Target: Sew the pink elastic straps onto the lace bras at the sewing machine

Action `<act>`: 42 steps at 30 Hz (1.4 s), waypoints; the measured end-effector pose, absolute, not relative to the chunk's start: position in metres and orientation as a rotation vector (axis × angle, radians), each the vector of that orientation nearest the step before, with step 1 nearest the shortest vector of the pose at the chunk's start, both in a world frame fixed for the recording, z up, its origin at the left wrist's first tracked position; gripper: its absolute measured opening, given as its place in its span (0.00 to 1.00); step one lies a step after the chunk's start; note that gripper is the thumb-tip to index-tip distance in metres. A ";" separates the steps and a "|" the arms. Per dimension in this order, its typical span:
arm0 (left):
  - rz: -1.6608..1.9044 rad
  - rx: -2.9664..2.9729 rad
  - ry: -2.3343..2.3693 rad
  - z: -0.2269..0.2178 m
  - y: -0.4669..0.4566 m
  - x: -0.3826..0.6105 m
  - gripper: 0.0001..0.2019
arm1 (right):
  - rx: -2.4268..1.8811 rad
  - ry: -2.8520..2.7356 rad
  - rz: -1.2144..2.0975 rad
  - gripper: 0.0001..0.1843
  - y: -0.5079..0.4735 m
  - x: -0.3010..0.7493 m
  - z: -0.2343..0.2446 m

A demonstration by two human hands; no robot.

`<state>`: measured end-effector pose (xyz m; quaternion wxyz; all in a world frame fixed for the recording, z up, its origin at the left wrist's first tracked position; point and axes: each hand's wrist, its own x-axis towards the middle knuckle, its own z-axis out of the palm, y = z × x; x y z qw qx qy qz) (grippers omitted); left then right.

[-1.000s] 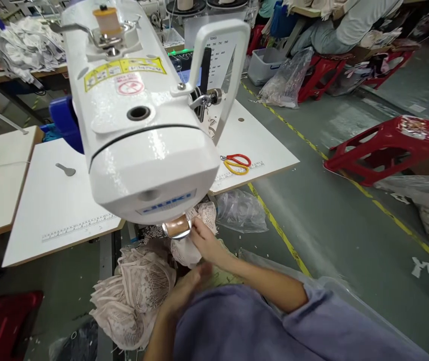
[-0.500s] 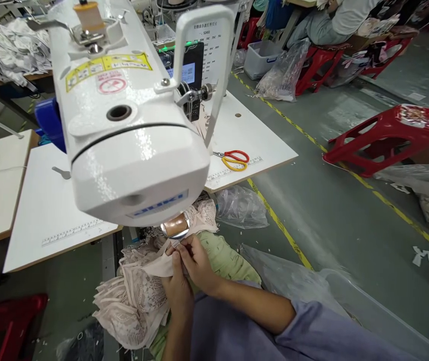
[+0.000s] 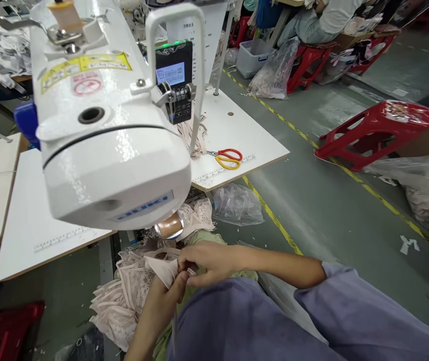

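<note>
Below the sewing machine head (image 3: 116,175), my left hand (image 3: 163,301) pinches the smooth pale pink band of a lace bra (image 3: 163,268). My right hand (image 3: 214,261) closes on the same band from the right, its fingertips meeting those of the left. A small white end (image 3: 190,272) pokes out between the fingers; what it is cannot be made out. Several lace bras (image 3: 118,303) lie heaped to the left of my hands. Another lace cup (image 3: 199,214) sits behind them, beside a shiny metal-rimmed plate (image 3: 169,225) under the machine.
Scissors with red and yellow handles (image 3: 228,158) lie on the white table (image 3: 248,135) by a printed ruler. Pale strips (image 3: 195,138) rest near the control screen (image 3: 172,75). A red stool (image 3: 376,133) lies tipped on the floor at right. Another person sits at the back.
My right hand has turned flatter, its forearm swinging out to the right. My left hand has shifted down and left. Both keep hold of the bra band, and the view has moved slightly right.
</note>
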<state>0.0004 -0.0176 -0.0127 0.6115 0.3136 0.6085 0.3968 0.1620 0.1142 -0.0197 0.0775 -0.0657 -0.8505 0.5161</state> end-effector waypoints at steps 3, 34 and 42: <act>0.862 0.704 1.407 -0.006 -0.014 -0.001 0.18 | -0.315 -2.518 1.607 0.10 0.117 0.165 -0.014; 1.608 0.094 1.437 -0.005 -0.002 0.043 0.23 | -0.712 -2.204 0.951 0.10 0.090 0.144 -0.013; 1.388 0.487 1.698 -0.010 -0.009 0.031 0.20 | -0.729 -2.259 1.184 0.03 0.106 0.149 -0.014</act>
